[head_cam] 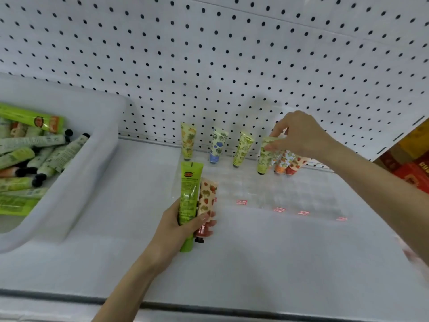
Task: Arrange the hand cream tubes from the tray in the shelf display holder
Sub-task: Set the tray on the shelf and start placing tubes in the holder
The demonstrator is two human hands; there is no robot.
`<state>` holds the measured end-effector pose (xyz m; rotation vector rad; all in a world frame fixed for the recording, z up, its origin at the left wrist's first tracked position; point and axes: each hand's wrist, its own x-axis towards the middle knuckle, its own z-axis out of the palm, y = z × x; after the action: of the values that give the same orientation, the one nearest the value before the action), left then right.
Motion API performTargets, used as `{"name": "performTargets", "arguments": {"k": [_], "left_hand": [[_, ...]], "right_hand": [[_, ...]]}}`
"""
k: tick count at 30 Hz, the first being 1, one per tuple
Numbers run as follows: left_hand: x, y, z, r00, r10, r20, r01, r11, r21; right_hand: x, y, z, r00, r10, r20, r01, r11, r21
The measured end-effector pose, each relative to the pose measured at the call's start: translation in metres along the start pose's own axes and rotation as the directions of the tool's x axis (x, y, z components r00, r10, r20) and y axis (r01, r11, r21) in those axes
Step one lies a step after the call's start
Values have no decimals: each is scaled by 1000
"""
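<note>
A clear display holder (278, 196) with small red labels lies on the white shelf. Three tubes stand cap down in its back row: a yellow fruit tube (188, 140), a blue flower tube (218, 145) and a green tube (242, 148). My right hand (301, 135) pinches the top of another green patterned tube (264, 156), held cap down over the holder. Orange and strawberry tubes (289, 162) stand just behind it. My left hand (183, 224) grips a bright green tube (189, 194) and a strawberry tube (207, 198) together.
A white tray (88, 173) at the left holds several more tubes (30, 159). A white pegboard (209, 66) backs the shelf. Red and yellow boxes (413, 163) sit at the right edge. The shelf's front lip (209, 305) runs along the bottom.
</note>
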<state>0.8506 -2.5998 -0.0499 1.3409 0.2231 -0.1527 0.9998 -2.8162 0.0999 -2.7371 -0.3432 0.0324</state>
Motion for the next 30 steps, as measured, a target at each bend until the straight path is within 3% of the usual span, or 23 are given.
{"name": "performTargets", "arguments": {"k": [10,21,30], "left_hand": [[3,-4,-2,1000,15,-25,-16,999,-50],[2,-1,0,999,33,-5,-33,999,8],[3,-3,-1,999,36,5,-36,999,22]], "right_hand": [[32,22,25,997,21,-77,-19,1000,19],[42,35,36,991,28,-128,-29,1000,-8],[43,42,49,977,-74,-198,46,989,-141]]}}
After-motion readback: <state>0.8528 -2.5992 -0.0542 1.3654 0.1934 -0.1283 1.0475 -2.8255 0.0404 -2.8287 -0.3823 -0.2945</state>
